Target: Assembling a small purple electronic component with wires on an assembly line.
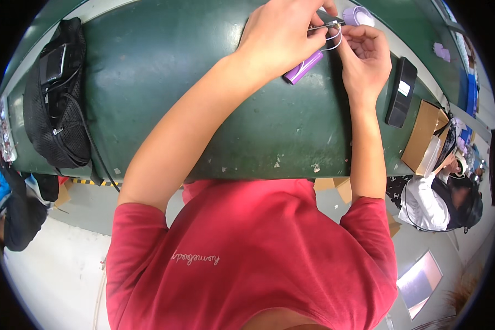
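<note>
At the far side of the green table, my left hand (283,33) is closed in a pinch on a small thin part (334,25) with a pale metallic end. Opposite it, my right hand (366,60) has its thumb and forefinger drawn together at the thin wire (340,39) beside that part; the other fingers are curled. From there the pale wire loops down to a purple cylindrical battery (303,68), which lies tilted just under my left fingers. A lilac round cup-like piece (358,16) stands just beyond my right fingertips. My fingers partly hide the small part.
A black mesh bag (60,104) with a cable sits at the left on the table (170,71). To the right are a black flat device (402,91) and an open cardboard box (425,135). Another person in white sleeves (428,203) is at the far right.
</note>
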Demonstrator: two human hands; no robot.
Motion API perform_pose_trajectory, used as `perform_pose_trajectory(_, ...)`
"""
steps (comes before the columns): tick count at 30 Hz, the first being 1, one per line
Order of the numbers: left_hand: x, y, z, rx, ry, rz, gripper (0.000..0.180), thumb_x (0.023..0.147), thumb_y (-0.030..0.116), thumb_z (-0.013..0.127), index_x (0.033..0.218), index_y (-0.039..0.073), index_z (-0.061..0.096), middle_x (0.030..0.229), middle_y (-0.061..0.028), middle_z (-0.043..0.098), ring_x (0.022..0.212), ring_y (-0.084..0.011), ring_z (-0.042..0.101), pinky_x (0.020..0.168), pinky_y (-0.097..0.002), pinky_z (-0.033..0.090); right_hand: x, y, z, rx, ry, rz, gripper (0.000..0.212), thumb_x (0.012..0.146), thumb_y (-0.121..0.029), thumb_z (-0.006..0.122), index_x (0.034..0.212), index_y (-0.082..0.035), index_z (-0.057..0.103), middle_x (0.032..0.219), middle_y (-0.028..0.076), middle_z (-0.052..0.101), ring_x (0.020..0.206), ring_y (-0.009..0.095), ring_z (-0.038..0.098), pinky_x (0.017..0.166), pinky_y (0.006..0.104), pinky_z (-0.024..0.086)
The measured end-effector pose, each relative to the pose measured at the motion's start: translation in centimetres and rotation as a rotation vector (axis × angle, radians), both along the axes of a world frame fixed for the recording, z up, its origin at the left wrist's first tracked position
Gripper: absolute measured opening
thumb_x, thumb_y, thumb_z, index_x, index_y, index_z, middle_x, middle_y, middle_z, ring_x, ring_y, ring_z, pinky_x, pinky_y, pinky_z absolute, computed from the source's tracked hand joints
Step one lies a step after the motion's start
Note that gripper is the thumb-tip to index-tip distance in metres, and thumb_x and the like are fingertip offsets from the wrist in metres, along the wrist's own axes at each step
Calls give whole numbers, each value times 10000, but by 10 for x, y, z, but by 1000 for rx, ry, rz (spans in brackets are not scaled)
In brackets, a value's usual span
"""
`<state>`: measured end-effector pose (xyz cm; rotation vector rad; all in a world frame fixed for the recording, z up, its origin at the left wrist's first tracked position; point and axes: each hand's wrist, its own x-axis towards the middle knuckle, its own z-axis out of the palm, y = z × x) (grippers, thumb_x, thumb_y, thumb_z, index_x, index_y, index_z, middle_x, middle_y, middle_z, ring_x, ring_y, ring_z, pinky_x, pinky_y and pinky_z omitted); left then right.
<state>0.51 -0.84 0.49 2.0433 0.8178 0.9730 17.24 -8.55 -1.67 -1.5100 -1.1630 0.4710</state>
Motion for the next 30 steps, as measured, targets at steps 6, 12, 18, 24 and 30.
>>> perform_pose_trajectory(6, 7, 6, -9, -164, -59, -15, 294, 813, 83, 769, 1095, 87, 682, 850, -91, 721, 783, -226, 724, 717, -348, 583, 2, 3, 0, -9, 24, 0, 229, 881, 2, 799, 996, 16, 601, 928, 62, 726, 778, 63, 652, 722, 215, 556)
perform_pose_trajectory(12, 13, 3, -11, -260, -161, 141, 283, 835, 0, 738, 1101, 55, 660, 900, -103, 703, 784, -225, 718, 709, -350, 592, 4, -1, 13, -74, -184, 26, 232, 836, -32, 838, 979, 2, 658, 851, 45, 718, 725, 76, 658, 681, 226, 533)
perform_pose_trajectory(18, 9, 0, -12, -283, -212, 143, 248, 847, 23, 706, 1079, 63, 629, 939, -119, 656, 818, -262, 706, 747, -389, 580, 42, -13, 27, -71, -769, -45, 280, 787, -164, 867, 876, -37, 634, 852, 61, 676, 832, 209, 622, 749, 344, 497)
perform_pose_trajectory(24, 11, 0, -4, -344, -166, 72, 277, 867, 40, 724, 1128, 65, 633, 1013, -102, 659, 872, -218, 712, 812, -353, 590, 39, 0, 16, -204, -755, -75, 579, 911, -249, 741, 1467, -269, 581, 1568, 188, 375, 1424, 419, 332, 1186, 544, 248)
perform_pose_trajectory(30, 7, 6, -6, -270, -228, 98, 275, 860, 44, 724, 1116, 65, 625, 977, -101, 655, 861, -230, 707, 788, -366, 578, 46, 43, 29, -43, -759, -100, 504, 906, -157, 739, 1384, -83, 595, 1435, 178, 532, 1343, 367, 494, 1133, 457, 385)
